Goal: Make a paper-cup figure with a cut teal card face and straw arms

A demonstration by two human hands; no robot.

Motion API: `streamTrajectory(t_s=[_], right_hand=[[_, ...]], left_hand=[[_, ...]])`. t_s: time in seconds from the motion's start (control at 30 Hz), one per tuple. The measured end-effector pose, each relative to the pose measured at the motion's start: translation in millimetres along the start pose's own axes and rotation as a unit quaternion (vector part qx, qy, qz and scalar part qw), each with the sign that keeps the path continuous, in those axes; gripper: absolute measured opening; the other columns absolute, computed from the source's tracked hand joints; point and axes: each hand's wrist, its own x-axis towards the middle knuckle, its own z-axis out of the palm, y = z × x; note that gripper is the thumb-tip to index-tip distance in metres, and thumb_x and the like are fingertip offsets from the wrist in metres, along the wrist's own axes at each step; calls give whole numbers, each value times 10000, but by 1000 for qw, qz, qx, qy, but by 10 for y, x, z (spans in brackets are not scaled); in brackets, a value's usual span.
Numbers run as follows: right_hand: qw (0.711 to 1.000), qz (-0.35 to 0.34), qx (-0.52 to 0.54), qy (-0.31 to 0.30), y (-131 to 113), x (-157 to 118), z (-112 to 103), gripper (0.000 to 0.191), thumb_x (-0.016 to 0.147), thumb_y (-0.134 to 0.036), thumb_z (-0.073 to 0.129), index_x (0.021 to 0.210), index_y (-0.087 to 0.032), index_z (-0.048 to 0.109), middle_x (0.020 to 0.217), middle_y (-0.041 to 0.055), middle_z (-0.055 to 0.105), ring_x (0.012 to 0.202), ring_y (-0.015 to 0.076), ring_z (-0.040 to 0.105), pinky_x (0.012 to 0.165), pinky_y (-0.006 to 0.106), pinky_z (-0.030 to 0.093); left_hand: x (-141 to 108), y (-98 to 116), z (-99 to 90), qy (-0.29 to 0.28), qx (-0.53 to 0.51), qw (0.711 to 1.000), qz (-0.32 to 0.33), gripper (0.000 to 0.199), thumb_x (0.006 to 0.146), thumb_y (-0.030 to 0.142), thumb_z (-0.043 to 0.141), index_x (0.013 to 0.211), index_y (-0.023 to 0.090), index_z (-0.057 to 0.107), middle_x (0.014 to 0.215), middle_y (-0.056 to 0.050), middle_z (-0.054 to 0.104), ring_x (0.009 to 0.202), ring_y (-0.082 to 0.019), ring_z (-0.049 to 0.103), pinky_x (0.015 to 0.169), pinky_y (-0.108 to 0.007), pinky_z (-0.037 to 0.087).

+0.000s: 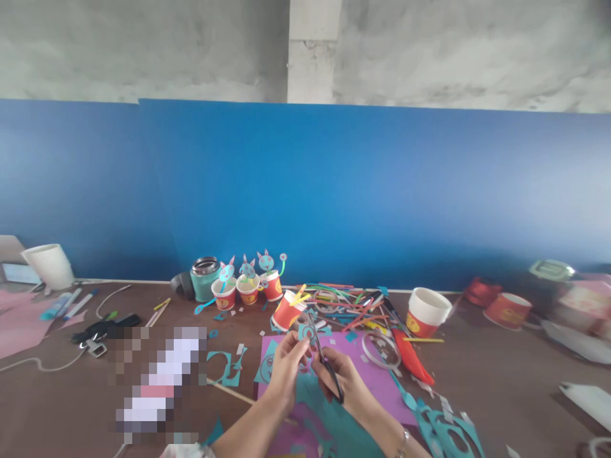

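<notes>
My left hand (286, 362) pinches a small piece of teal paper (306, 332) with a round drawing on it. In my right hand (346, 381) is a pair of scissors (329, 367) with dark handles, its blades pointing up beside the paper. Whether the blades touch the paper I cannot tell. Below both hands lie a purple sheet (382, 388) and a teal sheet (329, 413). Left of my left hand is a teal scrap with a drawn face (267, 364). A red and white paper cup (286, 312) leans just beyond, with yellow strips at its rim.
Three paper cups with teal cat figures (247, 289) stand at the back beside a teal flask (204, 280). Colourful pipe cleaners (348, 302) lie behind my hands. To the right are stacked cups (426, 312), a tape roll (382, 350), a red object (413, 356) and teal cut-outs (446, 426).
</notes>
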Motion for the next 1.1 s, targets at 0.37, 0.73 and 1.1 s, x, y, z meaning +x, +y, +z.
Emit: streamTrajectory(t_s=[0.37,0.73,1.1], right_hand=[[1000,3,15,-17,-18,-7,-18,385,690,-519,693,702,-172,527,413,-71,483,369,69,399,388,190,293],[1000,20,8,-18,-48,-18,-24,387,703,-518,677,672,-172,507,379,-89,423,333,52,343,361,182,246],[999,28,-15,-24,-99,-18,-24,386,704,-520,672,651,-170,519,351,-85,423,312,50,333,350,180,236]], left_hand=[[-34,120,52,-27,73,996,52,388,614,519,717,608,159,570,552,31,500,552,-109,431,545,-216,340],[38,97,-30,-60,71,994,48,359,632,492,712,660,154,597,581,21,524,577,-118,445,573,-223,345],[-12,216,32,-28,75,995,54,392,572,505,727,535,174,520,482,60,409,493,-86,332,515,-215,293]])
